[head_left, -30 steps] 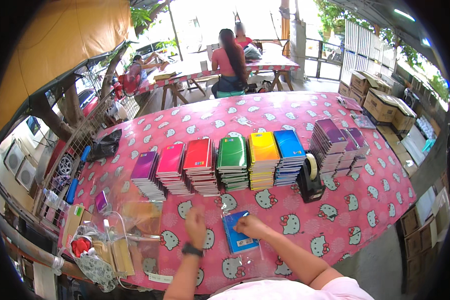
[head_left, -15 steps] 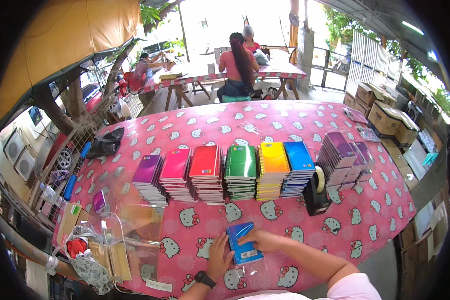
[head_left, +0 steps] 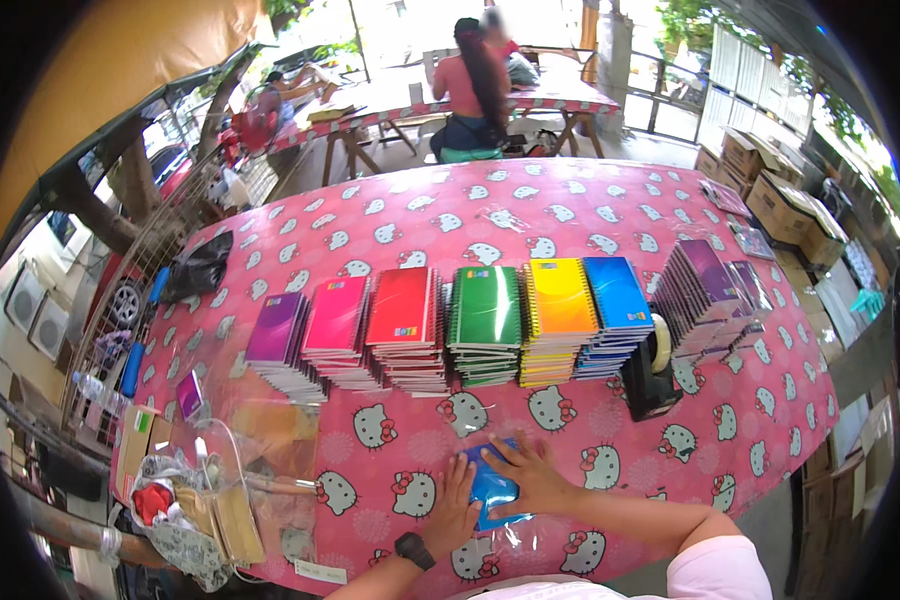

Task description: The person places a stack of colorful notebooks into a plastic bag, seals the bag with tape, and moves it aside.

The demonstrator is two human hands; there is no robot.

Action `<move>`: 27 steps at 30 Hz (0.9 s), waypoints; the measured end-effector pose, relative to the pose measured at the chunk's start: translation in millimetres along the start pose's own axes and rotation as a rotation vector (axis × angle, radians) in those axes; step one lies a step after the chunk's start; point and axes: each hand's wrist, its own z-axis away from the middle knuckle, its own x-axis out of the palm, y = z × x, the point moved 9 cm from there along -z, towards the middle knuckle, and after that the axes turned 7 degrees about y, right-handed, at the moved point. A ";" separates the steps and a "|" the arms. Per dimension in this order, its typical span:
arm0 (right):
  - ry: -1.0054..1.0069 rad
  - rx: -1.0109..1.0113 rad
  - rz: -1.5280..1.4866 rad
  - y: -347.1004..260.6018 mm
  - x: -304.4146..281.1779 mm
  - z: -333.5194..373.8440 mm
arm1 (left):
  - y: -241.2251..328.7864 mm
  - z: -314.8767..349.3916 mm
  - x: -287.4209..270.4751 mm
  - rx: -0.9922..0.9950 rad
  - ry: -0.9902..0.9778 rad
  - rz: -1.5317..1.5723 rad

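A blue notebook (head_left: 494, 492) lies on the table near me, with shiny clear plastic showing at its lower edge. My left hand (head_left: 454, 508) rests along its left side, fingers stretched out flat. Across its top and right side is spread my right hand (head_left: 532, 482), palm down, covering much of the cover. Beyond my hands stands a row of spiral notebook stacks: purple (head_left: 276, 330), pink (head_left: 337, 318), red (head_left: 402, 306), green (head_left: 485, 310), yellow (head_left: 561, 300) and blue (head_left: 616, 295).
A black tape dispenser (head_left: 652, 385) stands right of the row, beside more purple notebooks (head_left: 705, 280). At left are a small purple notebook (head_left: 189, 394), a cloth-lined basket (head_left: 175, 535) and a black plastic bag (head_left: 198, 268). People work at a far table (head_left: 390, 115); cardboard boxes (head_left: 785, 210) stand right.
My right hand has gone from bunched fingers on the notebook to lying spread over it, hiding the white label. My left hand shifted slightly right. The whole view has tilted a little.
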 end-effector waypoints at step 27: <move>0.283 -0.146 -0.589 -33.1 -54.4 86.4 | 6.6 -38.5 1.3 0.032 -0.006 -0.168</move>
